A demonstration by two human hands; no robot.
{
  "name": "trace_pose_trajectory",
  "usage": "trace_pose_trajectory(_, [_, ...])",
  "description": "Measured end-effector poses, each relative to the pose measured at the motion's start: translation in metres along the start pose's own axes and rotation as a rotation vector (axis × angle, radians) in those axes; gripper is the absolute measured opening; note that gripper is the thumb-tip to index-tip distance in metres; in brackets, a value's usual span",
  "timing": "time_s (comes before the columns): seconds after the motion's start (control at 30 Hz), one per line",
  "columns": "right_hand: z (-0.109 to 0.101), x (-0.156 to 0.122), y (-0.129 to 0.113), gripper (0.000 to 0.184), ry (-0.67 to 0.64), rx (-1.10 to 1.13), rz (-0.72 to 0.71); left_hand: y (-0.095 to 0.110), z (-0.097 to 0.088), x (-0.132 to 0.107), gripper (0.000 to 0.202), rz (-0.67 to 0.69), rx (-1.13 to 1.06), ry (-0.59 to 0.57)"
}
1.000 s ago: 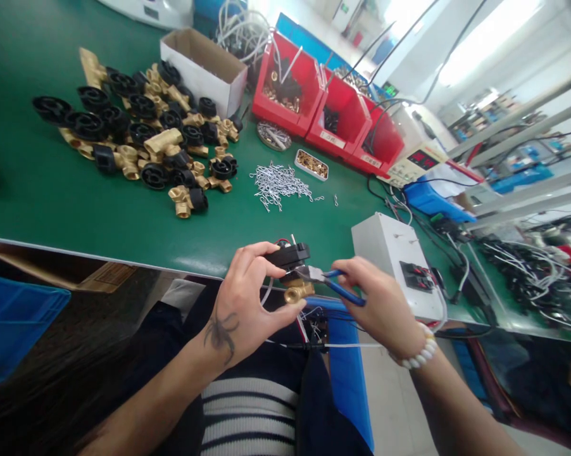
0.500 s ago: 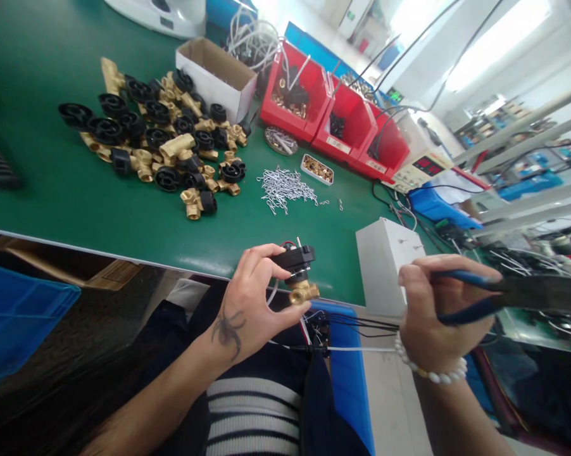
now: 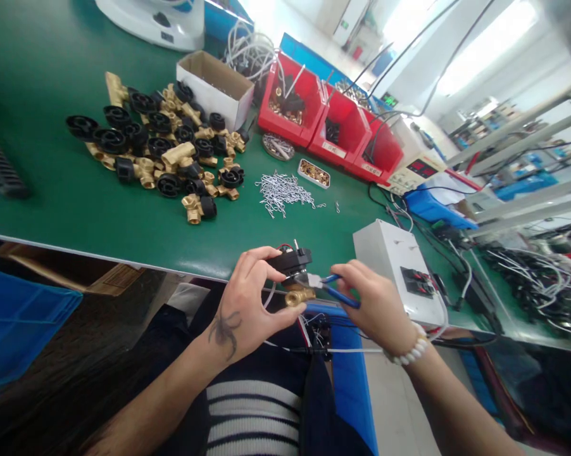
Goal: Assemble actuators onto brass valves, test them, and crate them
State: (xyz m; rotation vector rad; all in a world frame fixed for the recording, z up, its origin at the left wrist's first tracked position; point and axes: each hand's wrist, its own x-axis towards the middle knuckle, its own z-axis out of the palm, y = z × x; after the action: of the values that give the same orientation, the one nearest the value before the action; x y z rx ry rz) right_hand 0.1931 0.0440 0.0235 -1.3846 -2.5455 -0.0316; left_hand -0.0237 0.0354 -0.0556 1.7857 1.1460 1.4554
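Note:
My left hand [image 3: 247,297] is closed around a brass valve with a black housing [image 3: 291,259], fingers on the housing and thumb under the brass body. A cable hangs from the piece. In my right hand [image 3: 373,304] is a pair of pliers with blue handles [image 3: 340,296]. The pliers' jaws meet the valve between the black housing and the brass part; whether they grip anything there I cannot make out. On the bench beyond lies a heap of silver R-shaped clips [image 3: 283,193], with two loose ones to its right.
Brass fittings with black caps [image 3: 162,139] are piled at the left. Behind stand a white carton [image 3: 238,101], red bins [image 3: 333,152] and a small tray of brass pieces [image 3: 314,183]. A grey box with switches [image 3: 375,253] stands right, near a power supply [image 3: 416,168].
My right hand has come left and turned, bringing the pliers from the far right onto the valve. My left hand still holds the valve in nearly the same place.

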Motion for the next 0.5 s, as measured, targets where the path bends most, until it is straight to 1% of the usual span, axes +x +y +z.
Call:
trace_pose_trajectory(0.03, [-0.0012,-0.0004,0.0005,0.017,0.114,0.000,0.032,-0.0002,-0.0001,0.0001,0.032,-0.002,-0.002,-0.002])
trace_pose_trajectory(0.1, [-0.0026,-0.0014,0.0012,0.013,0.454,0.003,0.111,-0.0003,0.0001,0.0003,0.032,-0.004,-0.008,-0.012])
trace_pose_trajectory(0.13, [-0.0022,-0.0015,0.0012,0.014,0.535,-0.001,0.125,-0.0003,0.0001,0.0005,0.033,-0.002,-0.010,-0.015])
trace_pose_trajectory(0.17, [-0.0011,-0.0012,0.0010,0.015,0.520,-0.011,0.111,-0.0003,0.0000,0.0007,0.033,-0.001,-0.010,-0.018])
trace_pose_trajectory(0.2, [0.0004,-0.0005,0.0005,0.017,0.417,-0.021,0.076,-0.0003,-0.0001,0.0008,0.034,0.003,-0.007,-0.018])
trace_pose_trajectory(0.27, [0.0026,0.0017,-0.0004,0.022,0.118,-0.045,-0.019,-0.0004,-0.0007,0.0012,0.034,0.005,0.000,-0.015])
trace_pose_trajectory(0.3, [0.0026,0.0025,-0.0005,0.023,0.025,-0.049,-0.044,-0.0006,-0.0010,0.0013,0.034,0.004,0.001,-0.014])
trace_pose_trajectory(0.33, [0.0017,0.0029,-0.0001,0.022,0.022,-0.047,-0.039,-0.0007,-0.0012,0.0015,0.034,0.002,0.001,-0.015])
trace_pose_trajectory(0.37, [0.0003,0.0028,0.0007,0.019,0.106,-0.042,-0.003,-0.0010,-0.0014,0.0016,0.033,0.001,-0.002,-0.014])
trace_pose_trajectory(0.43, [-0.0024,0.0017,0.0028,0.015,0.374,-0.025,0.094,-0.0014,-0.0016,0.0020,0.033,0.001,-0.012,-0.015])
trace_pose_trajectory(0.47, [-0.0027,0.0009,0.0039,0.015,0.478,-0.014,0.117,-0.0016,-0.0017,0.0022,0.033,0.003,-0.015,-0.016])
trace_pose_trajectory(0.5, [-0.0024,0.0004,0.0046,0.015,0.493,-0.011,0.109,-0.0017,-0.0019,0.0025,0.034,0.005,-0.015,-0.019])
